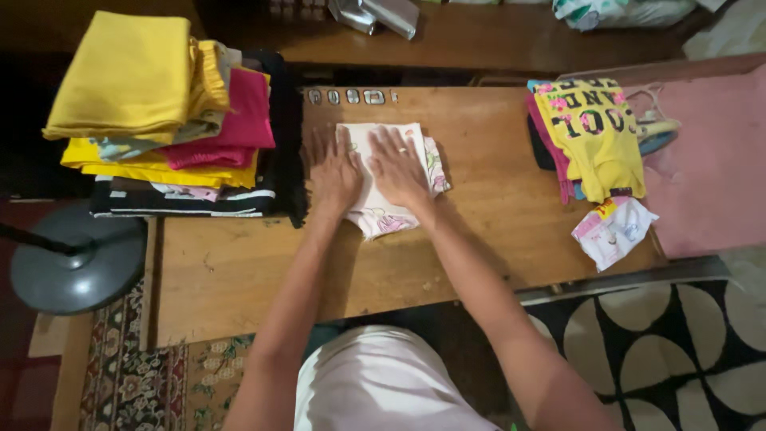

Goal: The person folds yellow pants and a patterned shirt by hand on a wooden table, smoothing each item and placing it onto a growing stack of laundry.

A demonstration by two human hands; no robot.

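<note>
Left hand (335, 172) and right hand (399, 169) press flat, side by side, on a folded white printed cloth (384, 214) near the wooden table's (239, 271) far edge; uneven pressure could skew the fold.

A wooden table (239, 271) carries folded laundry. Under both flat palms, the left hand (335, 172) and right hand (397, 168), lies a small white printed garment (383, 215). Far left of the hands sits a tall stack of folded clothes (159, 120), yellow on top. Right of the hands rests a yellow printed shirt pile (594, 132), with a small white packet (613, 231) just nearer the person.
</note>
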